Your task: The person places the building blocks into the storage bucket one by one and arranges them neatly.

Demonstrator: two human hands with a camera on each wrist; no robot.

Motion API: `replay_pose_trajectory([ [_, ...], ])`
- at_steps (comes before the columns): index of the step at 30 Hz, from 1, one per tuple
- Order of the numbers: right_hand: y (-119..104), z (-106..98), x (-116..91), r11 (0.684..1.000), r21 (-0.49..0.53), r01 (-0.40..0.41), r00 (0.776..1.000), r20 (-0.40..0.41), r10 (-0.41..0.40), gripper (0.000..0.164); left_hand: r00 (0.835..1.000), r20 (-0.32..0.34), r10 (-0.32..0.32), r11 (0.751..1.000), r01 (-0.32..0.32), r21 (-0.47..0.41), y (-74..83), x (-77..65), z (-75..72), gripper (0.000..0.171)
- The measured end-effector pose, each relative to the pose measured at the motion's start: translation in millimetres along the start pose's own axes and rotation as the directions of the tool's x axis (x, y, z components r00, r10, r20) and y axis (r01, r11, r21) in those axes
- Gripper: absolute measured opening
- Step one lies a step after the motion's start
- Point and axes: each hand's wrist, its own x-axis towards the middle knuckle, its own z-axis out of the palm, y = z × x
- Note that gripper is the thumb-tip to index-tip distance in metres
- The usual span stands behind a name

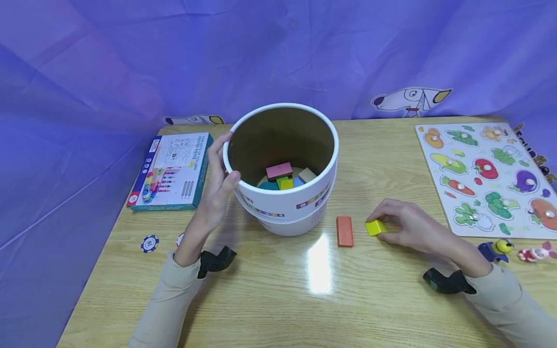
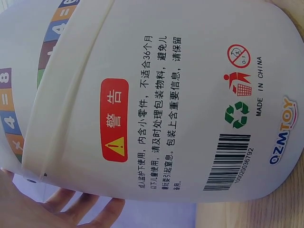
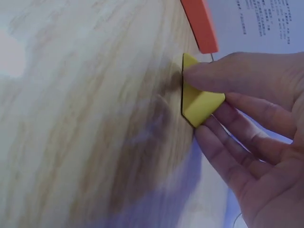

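A white bucket (image 1: 290, 224) stands on the table with several coloured blocks inside, among them a pink block (image 1: 279, 171) and a small yellow block (image 1: 286, 184). My left hand (image 1: 215, 189) holds its left side at the rim; in the left wrist view the fingers (image 2: 107, 213) lie along the wall. Between thumb and fingers, my right hand (image 1: 406, 224) pinches a yellow block (image 1: 375, 227), low over the table right of the bucket. The right wrist view shows this yellow block (image 3: 202, 102) with slanted faces. Left of it lies a flat red block (image 1: 344, 231).
On the left lie a bead game box (image 1: 174, 169) and a poker chip (image 1: 150, 243), with another chip partly behind the left wrist. A vegetable puzzle board (image 1: 474, 193) and two small figures (image 1: 497, 250) are at right. A purple cloth (image 1: 278, 53) hangs behind.
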Motion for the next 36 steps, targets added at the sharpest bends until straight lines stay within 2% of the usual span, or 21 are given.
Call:
replay_pose_trajectory([
  [3, 0, -4, 1, 1.000, 0.012, 0.007, 1.000, -0.012, -0.007, 0.037, 1.000, -0.001, 0.003, 1.000, -0.003, 0.003, -0.1, 0.3, -0.2, 0.089],
  [7, -3, -18, 3, 0.999, 0.005, 0.048, 0.996, -0.082, -0.047, 0.038, 1.000, -0.003, 0.009, 1.000, -0.009, 0.007, -0.1, 0.6, -0.3, 0.089],
  [11, -17, -50, 13, 0.995, -0.031, 0.093, 0.977, -0.189, -0.097, 0.044, 1.000, -0.008, 0.010, 1.000, -0.010, 0.009, -0.2, 0.6, -0.4, 0.089],
  [16, -49, -99, 37, 0.984, -0.060, 0.167, 0.932, -0.315, -0.177, 0.051, 1.000, -0.006, 0.007, 1.000, -0.007, 0.012, -0.5, 0.3, -1.3, 0.089],
  [19, -71, -120, 59, 0.970, 0.015, 0.245, 0.914, -0.336, -0.226, 0.050, 1.000, -0.004, 0.006, 1.000, -0.006, 0.014, -0.7, -0.1, -1.9, 0.090],
  [21, -87, -128, 75, 0.949, 0.096, 0.299, 0.912, -0.321, -0.255, 0.048, 1.000, -0.006, 0.008, 1.000, -0.008, 0.012, -0.6, -0.1, -1.9, 0.090],
  [24, -106, -131, 99, 0.912, 0.188, 0.365, 0.908, -0.289, -0.304, 0.040, 1.000, -0.002, 0.006, 1.000, -0.006, 0.013, -0.7, 0.2, -1.8, 0.090],
  [28, -123, -127, 122, 0.890, 0.207, 0.406, 0.899, -0.264, -0.349, 0.031, 1.000, 0.009, 0.003, 1.000, -0.003, 0.012, -0.5, 0.9, -0.9, 0.091],
  [36, -134, -115, 145, 0.856, 0.304, 0.419, 0.902, -0.248, -0.354, 0.027, 1.000, 0.003, -0.009, 1.000, 0.009, 0.008, -0.9, 0.4, -0.6, 0.092],
])
